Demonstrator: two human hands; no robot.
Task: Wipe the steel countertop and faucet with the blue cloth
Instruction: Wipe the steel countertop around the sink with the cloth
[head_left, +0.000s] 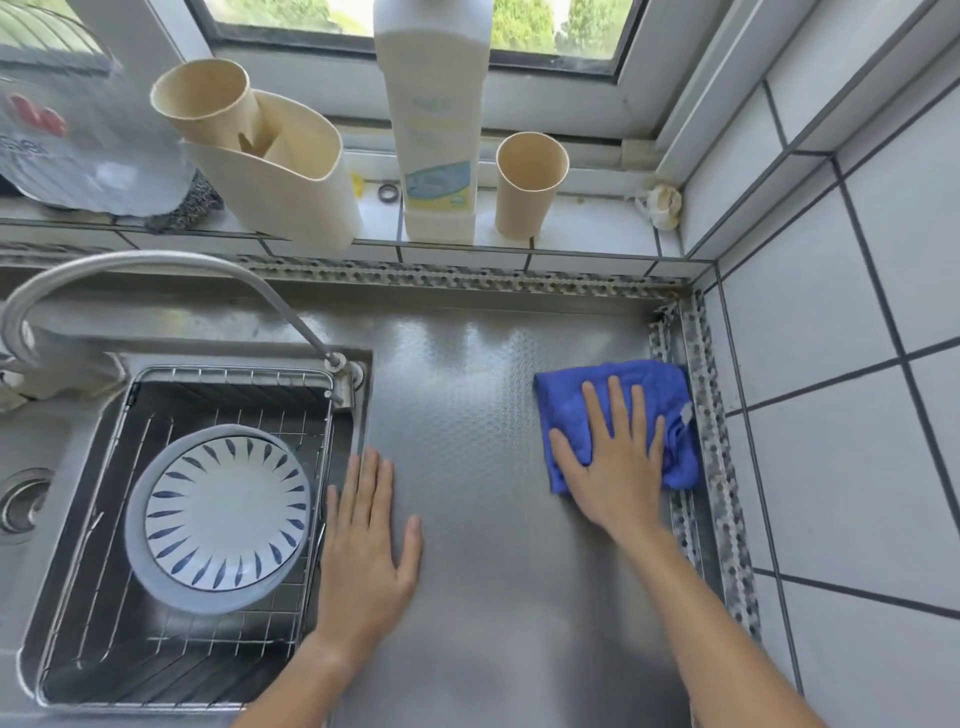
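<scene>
The crumpled blue microfibre cloth (618, 415) lies flat on the embossed stainless-steel countertop (493, 467), at its far right side, touching the speckled sealing strip (711, 441) that runs along the white tiled wall (841, 364). The right hand (615, 462) presses down on the cloth with fingers straight and spread, palm flat, nothing pinched. The left hand (366, 530) rests flat on the bare steel just beside the sink edge, fingers together and extended, thumb out, holding nothing; it appears to serve as a brace. Judgement: the countertop stage is in hand, with the cloth at the right margin; the next move calls for drawing the cloth leftward across the open steel under steady pressure, and the left hand will need to lift clear. The curved steel faucet (156, 275), arching over the sink, stands well apart from the cloth and appears not yet attended to. In the sink, a wire basket (218, 639) holds a white plate with blue leaf markings (223, 506). On the tiled sill stand a tall white bottle with a pale blue and yellow label (439, 140), its print too blurred to read, a beige cup (530, 182), and a cream utensil holder (280, 171). A clear plastic bag (78, 140) at left shows red marks and partial letters, not legible.
</scene>
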